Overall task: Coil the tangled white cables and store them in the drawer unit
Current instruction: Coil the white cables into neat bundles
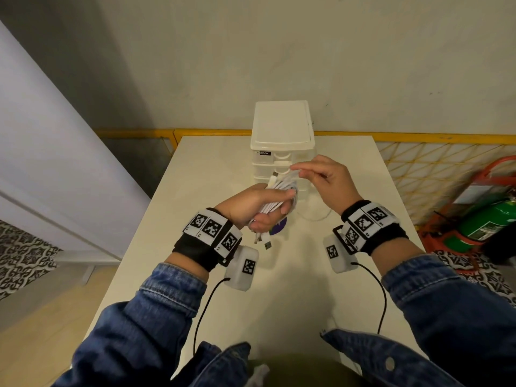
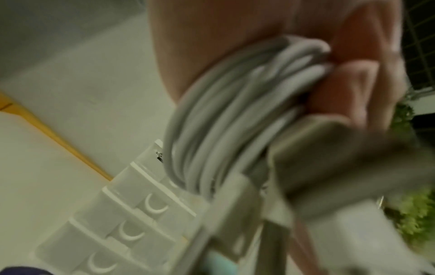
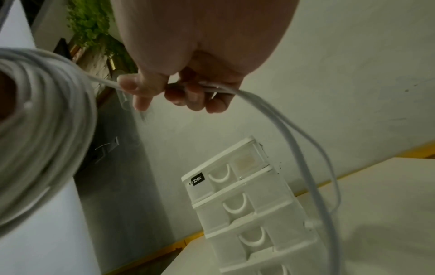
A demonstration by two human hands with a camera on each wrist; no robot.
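We've got our left hand (image 1: 252, 203) curled tight round the coiled white cables (image 1: 275, 201), plugs dangling below that grip. Just past it, our right hand (image 1: 325, 181) pinches a loose strand. Drawer unit (image 1: 282, 141) sits beyond both, drawers closed, on the worktop (image 1: 212, 169).

A white table (image 1: 195, 169) stands against the wall. On it, at the far edge, stands the white drawer unit (image 1: 282, 135), its drawer fronts facing the near side and all shut. Just in front of the unit and to its right, a loop of white cable (image 1: 315, 217) lies on the tabletop. A small round purple thing (image 1: 280, 227) lies on the table too, mostly hidden, so what it is cannot be told
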